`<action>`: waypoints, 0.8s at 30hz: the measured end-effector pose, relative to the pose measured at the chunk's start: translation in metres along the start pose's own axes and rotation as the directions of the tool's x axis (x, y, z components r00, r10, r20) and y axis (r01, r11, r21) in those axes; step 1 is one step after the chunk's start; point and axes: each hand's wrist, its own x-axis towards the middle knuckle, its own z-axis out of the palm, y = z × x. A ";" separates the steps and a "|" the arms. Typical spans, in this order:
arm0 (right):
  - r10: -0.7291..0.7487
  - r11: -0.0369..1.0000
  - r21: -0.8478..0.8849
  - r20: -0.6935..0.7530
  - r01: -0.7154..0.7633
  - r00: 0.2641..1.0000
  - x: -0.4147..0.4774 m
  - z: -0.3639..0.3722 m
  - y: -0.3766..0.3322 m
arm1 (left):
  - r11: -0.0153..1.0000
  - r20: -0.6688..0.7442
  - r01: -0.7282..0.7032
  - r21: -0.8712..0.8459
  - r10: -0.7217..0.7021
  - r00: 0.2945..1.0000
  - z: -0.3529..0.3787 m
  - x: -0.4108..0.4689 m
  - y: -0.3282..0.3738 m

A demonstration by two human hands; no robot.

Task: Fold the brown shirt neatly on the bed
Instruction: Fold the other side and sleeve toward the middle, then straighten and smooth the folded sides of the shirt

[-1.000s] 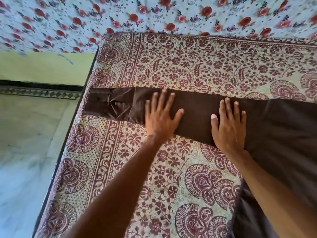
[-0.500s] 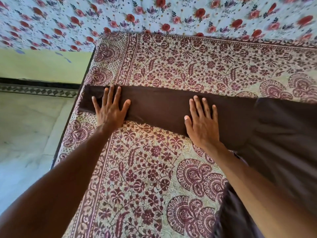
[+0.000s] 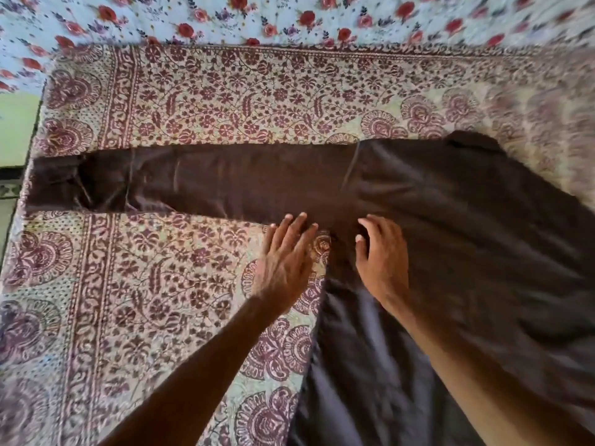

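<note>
The brown shirt (image 3: pixel 450 239) lies spread flat on the bed, its body at the right and one long sleeve (image 3: pixel 209 178) stretched straight to the left, with the cuff at the bed's left edge. My left hand (image 3: pixel 286 255) lies flat with straight fingers at the armpit, fingertips touching the sleeve's lower edge. My right hand (image 3: pixel 381 252) rests on the shirt body just right of the armpit, fingers relaxed and slightly bent. Neither hand grips cloth. The frame is blurred by motion.
The bed is covered by a maroon-and-cream patterned sheet (image 3: pixel 161 300). A light blue cloth with red flowers (image 3: pixel 289 17) lies along the far side. The bed's left edge (image 3: pixel 19 220) drops to a pale floor.
Both hands slid right along the sleeve, from near the cuff and mid-sleeve to the armpit. The view shifted right, showing more of the shirt body.
</note>
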 end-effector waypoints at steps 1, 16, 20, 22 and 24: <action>0.006 1.000 -0.012 0.023 -0.006 1.000 -0.005 -0.004 0.011 | 1.000 -0.010 0.002 -0.007 -0.002 1.000 0.004 -0.004 0.006; -0.020 0.987 -0.135 0.407 0.081 0.913 0.188 -0.013 -0.004 | 0.819 -0.128 0.543 -0.184 -0.567 0.813 -0.026 0.038 0.035; -0.051 0.987 -0.112 0.461 0.115 0.886 0.210 -0.012 0.010 | 0.758 -0.006 0.576 -0.307 -0.607 0.795 -0.013 0.033 0.072; -0.081 0.992 -0.052 0.416 0.113 0.906 0.213 -0.015 0.019 | 0.689 0.059 0.630 -0.360 -0.657 0.752 -0.006 0.041 0.083; -0.099 0.994 0.000 0.355 0.105 0.929 0.212 -0.023 0.028 | 0.607 0.145 0.696 -0.384 -0.705 0.695 0.000 0.050 0.088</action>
